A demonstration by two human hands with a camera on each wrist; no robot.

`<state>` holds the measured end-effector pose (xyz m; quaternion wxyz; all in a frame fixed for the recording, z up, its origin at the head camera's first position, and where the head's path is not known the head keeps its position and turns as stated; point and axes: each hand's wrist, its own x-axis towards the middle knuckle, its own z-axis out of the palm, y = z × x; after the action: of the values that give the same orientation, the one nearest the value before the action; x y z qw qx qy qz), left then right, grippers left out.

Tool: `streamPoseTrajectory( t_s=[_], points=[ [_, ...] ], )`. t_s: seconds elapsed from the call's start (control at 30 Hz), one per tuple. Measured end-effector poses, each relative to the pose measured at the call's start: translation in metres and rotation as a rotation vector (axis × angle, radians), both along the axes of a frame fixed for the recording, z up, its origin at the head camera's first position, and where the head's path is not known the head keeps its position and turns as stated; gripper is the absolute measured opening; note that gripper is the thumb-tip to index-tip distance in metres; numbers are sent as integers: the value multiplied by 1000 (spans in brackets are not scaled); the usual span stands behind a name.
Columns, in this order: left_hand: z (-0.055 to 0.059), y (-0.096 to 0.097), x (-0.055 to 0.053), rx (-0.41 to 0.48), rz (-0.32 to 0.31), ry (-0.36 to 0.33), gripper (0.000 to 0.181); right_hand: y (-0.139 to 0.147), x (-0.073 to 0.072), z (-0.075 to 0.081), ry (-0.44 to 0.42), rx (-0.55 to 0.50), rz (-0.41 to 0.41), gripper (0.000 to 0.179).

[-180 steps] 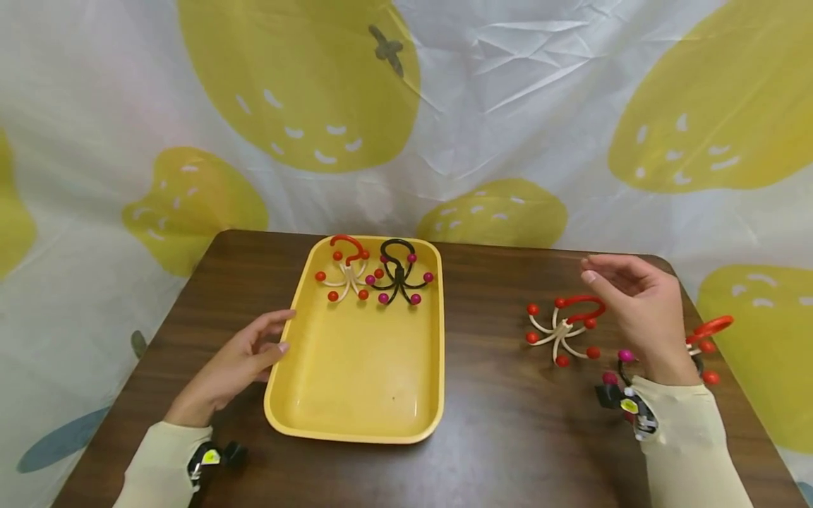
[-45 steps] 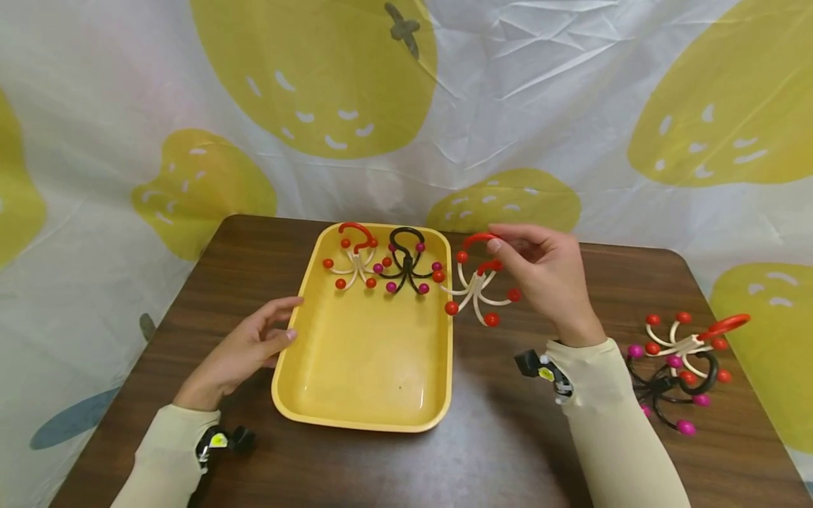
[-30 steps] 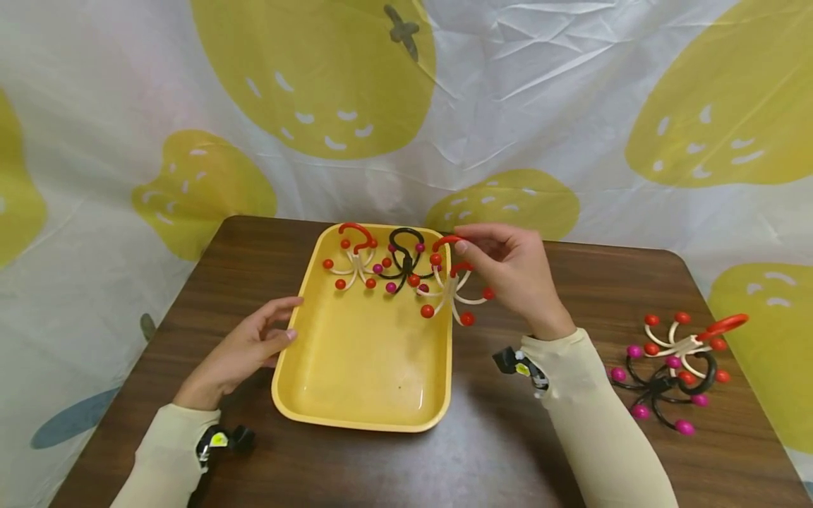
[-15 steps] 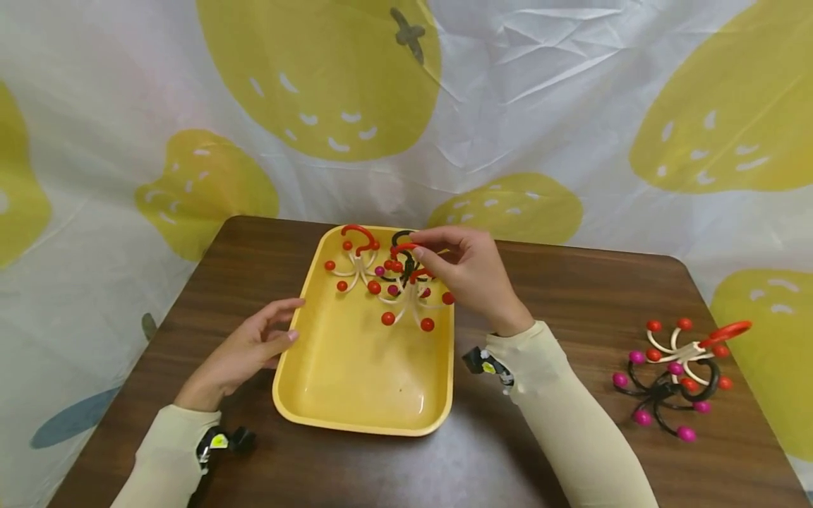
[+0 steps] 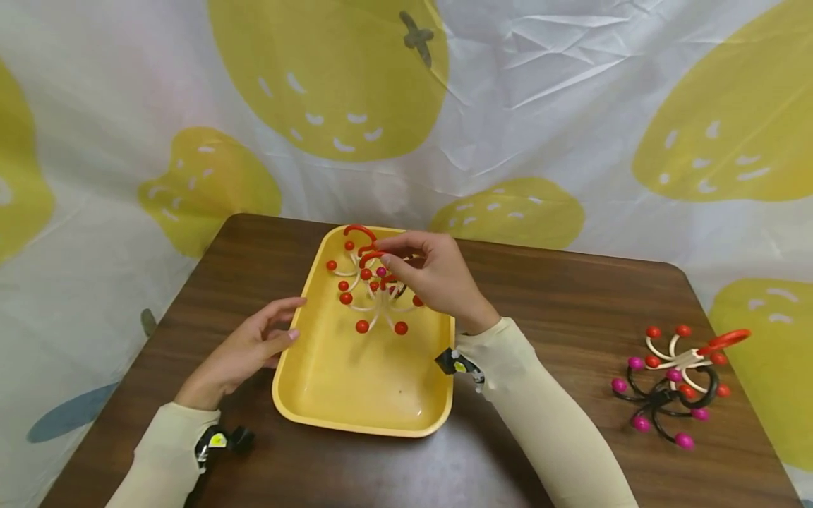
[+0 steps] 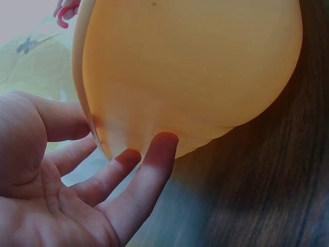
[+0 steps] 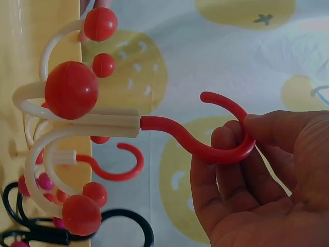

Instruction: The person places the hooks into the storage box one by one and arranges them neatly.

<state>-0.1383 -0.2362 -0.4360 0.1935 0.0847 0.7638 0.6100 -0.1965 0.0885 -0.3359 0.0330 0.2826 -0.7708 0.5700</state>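
Observation:
My right hand (image 5: pixel 438 279) pinches the red hook of an octopus-shaped hook hanger (image 5: pixel 382 302) with cream arms and red ball tips. In the right wrist view, thumb and fingers grip that hook's curve. The hanger is over the yellow tray (image 5: pixel 343 384); whether its tips touch the floor I cannot tell. Behind it in the tray lie another red-hooked cream hanger (image 7: pixel 126 174) and a black hanger (image 7: pixel 51 235) with magenta balls, mostly hidden in the head view. My left hand (image 5: pixel 244 349) holds the tray's left side, thumb at the rim and fingertips against the outer wall.
On the right of the brown table (image 5: pixel 559 310) lie a red-hooked cream hanger (image 5: pixel 687 360) and a black hanger (image 5: pixel 657 399) with magenta balls, overlapping. A lemon-print curtain (image 5: pixel 489 127) hangs behind the table.
My right hand took the cream hanger from the table and carried it left over the tray, in front of the black hanger. My left hand stays at the tray's side.

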Motion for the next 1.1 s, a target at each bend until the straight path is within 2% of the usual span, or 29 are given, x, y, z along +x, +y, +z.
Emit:
streamPoseTrajectory(
  t_s=[0.13,0.37,0.53,0.9,1.1],
  points=[
    [-1,2,0,-9,8,-4,61,-10,-1,0,-18,5,3,19],
    [-3,1,4,3,10,-18,62,-26,-2,-5,0,29,14,20],
    [-5,1,1,0,9,-24,60,-34,-3,-7,4,26,10,20],
    [-7,-6,2,9,1,-24,59,-50,-7,-16,-45,62,-3,18],
    [-7,-6,0,4,0,-15,57,-56,-12,-22,-26,93,2,19]
  ],
)
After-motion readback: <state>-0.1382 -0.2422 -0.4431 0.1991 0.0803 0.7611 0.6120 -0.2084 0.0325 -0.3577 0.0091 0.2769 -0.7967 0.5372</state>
